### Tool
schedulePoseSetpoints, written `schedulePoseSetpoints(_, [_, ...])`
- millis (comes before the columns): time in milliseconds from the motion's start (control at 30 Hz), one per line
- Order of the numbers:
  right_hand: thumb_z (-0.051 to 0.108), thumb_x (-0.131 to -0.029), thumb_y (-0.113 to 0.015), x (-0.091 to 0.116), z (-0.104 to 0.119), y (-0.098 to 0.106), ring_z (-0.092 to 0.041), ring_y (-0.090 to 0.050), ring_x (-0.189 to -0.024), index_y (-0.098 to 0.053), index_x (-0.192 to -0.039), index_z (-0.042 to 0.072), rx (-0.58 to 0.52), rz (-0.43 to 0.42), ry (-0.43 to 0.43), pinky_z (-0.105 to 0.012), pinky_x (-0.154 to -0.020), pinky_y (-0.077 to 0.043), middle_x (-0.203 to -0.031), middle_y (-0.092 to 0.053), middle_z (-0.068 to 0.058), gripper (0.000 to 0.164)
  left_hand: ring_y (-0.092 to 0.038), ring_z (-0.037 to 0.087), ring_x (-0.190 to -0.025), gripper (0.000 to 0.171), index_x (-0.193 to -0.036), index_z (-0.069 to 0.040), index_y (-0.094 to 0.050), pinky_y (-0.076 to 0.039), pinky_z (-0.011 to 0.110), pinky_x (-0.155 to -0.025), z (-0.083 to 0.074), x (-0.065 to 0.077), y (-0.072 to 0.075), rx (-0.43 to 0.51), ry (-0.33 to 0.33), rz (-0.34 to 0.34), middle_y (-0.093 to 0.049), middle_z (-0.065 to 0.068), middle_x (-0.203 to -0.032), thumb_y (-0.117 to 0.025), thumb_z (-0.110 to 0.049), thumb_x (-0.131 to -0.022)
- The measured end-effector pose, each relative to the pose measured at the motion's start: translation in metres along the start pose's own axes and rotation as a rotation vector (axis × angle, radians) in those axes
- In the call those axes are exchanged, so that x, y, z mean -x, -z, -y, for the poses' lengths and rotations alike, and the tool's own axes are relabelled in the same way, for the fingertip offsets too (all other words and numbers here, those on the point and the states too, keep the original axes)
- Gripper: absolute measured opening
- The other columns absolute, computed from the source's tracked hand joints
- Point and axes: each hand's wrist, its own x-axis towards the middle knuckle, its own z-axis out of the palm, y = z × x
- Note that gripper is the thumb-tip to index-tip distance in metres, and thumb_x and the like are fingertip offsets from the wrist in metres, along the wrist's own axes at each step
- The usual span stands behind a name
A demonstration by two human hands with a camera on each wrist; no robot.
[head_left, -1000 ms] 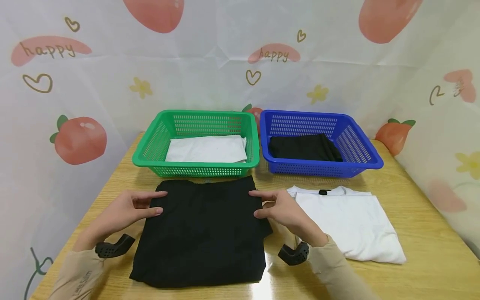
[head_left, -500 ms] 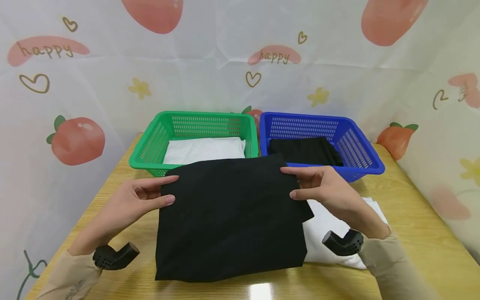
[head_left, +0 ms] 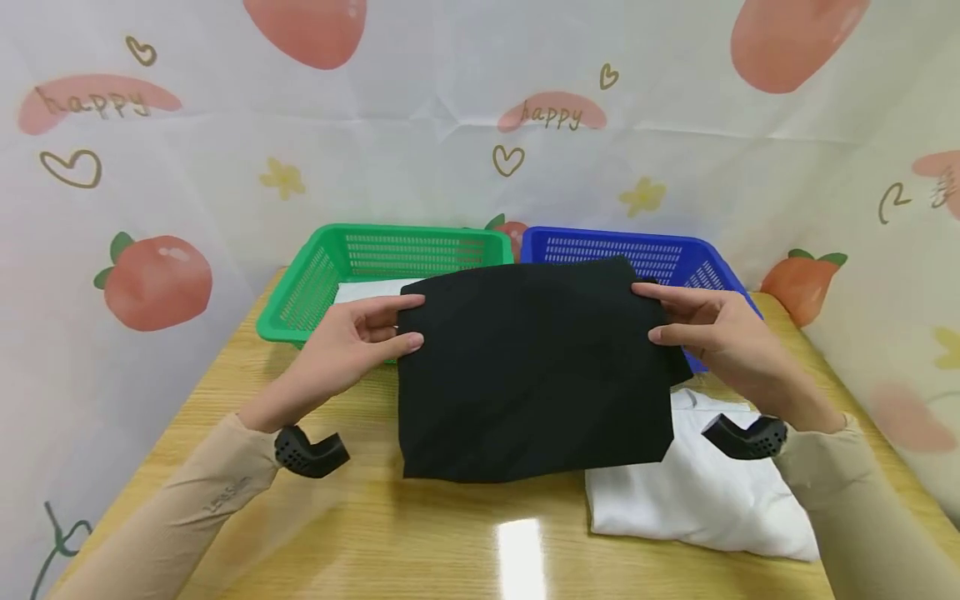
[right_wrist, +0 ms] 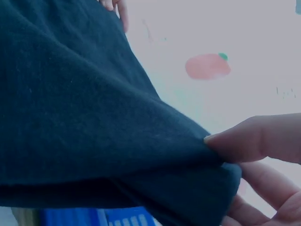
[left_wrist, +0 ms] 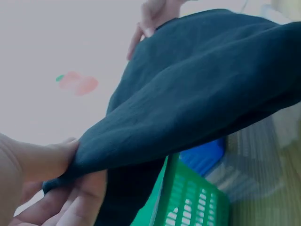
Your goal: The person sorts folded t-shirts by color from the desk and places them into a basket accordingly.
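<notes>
A folded black garment (head_left: 532, 375) hangs above the table, held up at both sides. My left hand (head_left: 352, 337) pinches its left edge between thumb and fingers; the left wrist view shows the cloth (left_wrist: 188, 99) drooping away from that grip. At the opposite edge my right hand (head_left: 712, 333) pinches it, and in the right wrist view the thumb lies on top of the black fabric (right_wrist: 117, 117) with fingers beneath. A loose flap sticks out below the right hand. The garment overlaps the front of both baskets in the head view.
At the back stand a green basket (head_left: 300, 312) with white cloth (head_left: 367, 289) inside and a blue basket (head_left: 600, 235), its contents mostly hidden. A folded white shirt (head_left: 697, 492) lies at right on the wooden table (head_left: 360, 533). A printed curtain (head_left: 420, 183) hangs behind.
Both hands have raised the black garment off the table and carried it right and away, toward the baskets. It now covers part of the blue basket and its black cloth.
</notes>
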Motion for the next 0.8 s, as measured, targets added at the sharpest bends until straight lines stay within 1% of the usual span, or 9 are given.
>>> schedulePoseSetpoints(33, [0.004, -0.092, -0.069, -0.003, 0.0, 0.006, -0.013, -0.053, -0.099, -0.054, -0.143, 0.011, -0.024, 0.001, 0.0, -0.018, -0.074, -0.047, -0.113, -0.06, 0.0, 0.054, -0.056, 0.017, -0.122, 0.054, -0.14, -0.025, -0.057, -0.046, 0.038, -0.098, -0.001, -0.006, -0.003, 0.011, -0.008, 0.003, -0.049, -0.003, -0.143, -0.075, -0.035, -0.089])
schedulePoseSetpoints(133, [-0.002, -0.095, -0.063, -0.01, 0.0, 0.025, -0.013, -0.054, -0.112, -0.05, -0.145, 0.006, -0.122, 0.035, 0.006, -0.018, -0.085, -0.048, -0.133, -0.05, -0.006, 0.053, -0.052, 0.02, -0.127, 0.056, -0.142, -0.023, -0.055, -0.045, 0.04, -0.1, -0.005, -0.026, -0.013, 0.032, -0.026, 0.009, -0.046, 0.002, -0.147, -0.074, -0.033, -0.091])
schedulePoseSetpoints(200, [-0.006, -0.097, -0.057, -0.014, 0.002, 0.039, -0.013, -0.046, -0.129, -0.046, -0.147, 0.003, -0.196, 0.08, 0.01, -0.026, -0.096, -0.046, -0.155, -0.03, -0.006, 0.052, -0.051, 0.021, -0.127, 0.056, -0.143, -0.021, -0.054, -0.045, 0.039, -0.1, -0.01, -0.04, -0.019, 0.057, -0.041, 0.008, -0.047, 0.004, -0.147, -0.073, -0.03, -0.091])
schedulePoseSetpoints(333, [-0.008, -0.099, -0.051, -0.024, 0.01, 0.067, -0.013, -0.044, -0.133, -0.045, -0.147, 0.003, -0.251, 0.115, 0.001, -0.029, -0.099, -0.044, -0.159, -0.023, -0.006, 0.051, -0.052, 0.02, -0.127, 0.055, -0.144, -0.019, -0.052, -0.045, 0.033, -0.098, -0.021, -0.069, -0.029, 0.128, -0.071, 0.005, -0.05, 0.005, -0.143, -0.072, -0.023, -0.093])
schedulePoseSetpoints(500, [-0.008, -0.1, -0.048, -0.035, 0.022, 0.101, -0.011, -0.038, -0.134, -0.045, -0.148, 0.007, -0.239, 0.115, -0.035, -0.025, -0.095, -0.046, -0.156, -0.024, -0.005, 0.051, -0.055, 0.015, -0.123, 0.053, -0.143, -0.017, -0.053, -0.046, 0.028, -0.096, -0.038, -0.107, -0.039, 0.18, -0.083, 0.011, -0.054, 0.004, -0.137, -0.071, -0.019, -0.094])
schedulePoseSetpoints(600, [-0.009, -0.1, -0.047, -0.042, 0.025, 0.117, -0.011, -0.043, -0.131, -0.049, -0.146, 0.007, -0.277, 0.104, -0.067, -0.027, -0.093, -0.048, -0.157, -0.022, -0.006, 0.049, -0.053, 0.013, -0.125, 0.054, -0.145, -0.015, -0.05, -0.046, 0.027, -0.096, -0.045, -0.126, -0.047, 0.192, -0.085, 0.021, -0.052, 0.005, -0.14, -0.069, -0.018, -0.095])
schedulePoseSetpoints(667, [-0.009, -0.1, -0.047, -0.046, 0.025, 0.125, -0.01, -0.044, -0.13, -0.05, -0.145, 0.008, -0.302, 0.091, -0.09, -0.027, -0.092, -0.049, -0.161, -0.015, -0.001, 0.048, -0.051, 0.015, -0.126, 0.058, -0.148, -0.013, -0.045, -0.045, 0.027, -0.097, -0.048, -0.138, -0.054, 0.24, -0.097, 0.026, -0.048, 0.007, -0.145, -0.068, -0.013, -0.095])
schedulePoseSetpoints(733, [-0.007, -0.1, -0.049, -0.05, 0.023, 0.13, -0.01, -0.037, -0.136, -0.05, -0.146, 0.011, -0.281, 0.062, -0.116, -0.026, -0.092, -0.049, -0.162, -0.009, 0.001, 0.049, -0.05, 0.018, -0.127, 0.062, -0.151, -0.011, -0.041, -0.044, 0.026, -0.098, -0.049, -0.15, -0.062, 0.287, -0.108, 0.03, -0.044, 0.008, -0.148, -0.067, -0.009, -0.095])
schedulePoseSetpoints(800, [-0.001, -0.101, -0.053, -0.054, 0.02, 0.134, -0.008, -0.023, -0.142, -0.045, -0.149, 0.016, -0.205, 0.028, -0.143, -0.024, -0.099, -0.042, -0.163, -0.003, 0.006, 0.052, -0.05, 0.019, -0.128, 0.066, -0.153, -0.009, -0.035, -0.044, 0.025, -0.098, -0.047, -0.161, -0.072, 0.329, -0.114, 0.042, -0.04, 0.009, -0.151, -0.065, -0.004, -0.095])
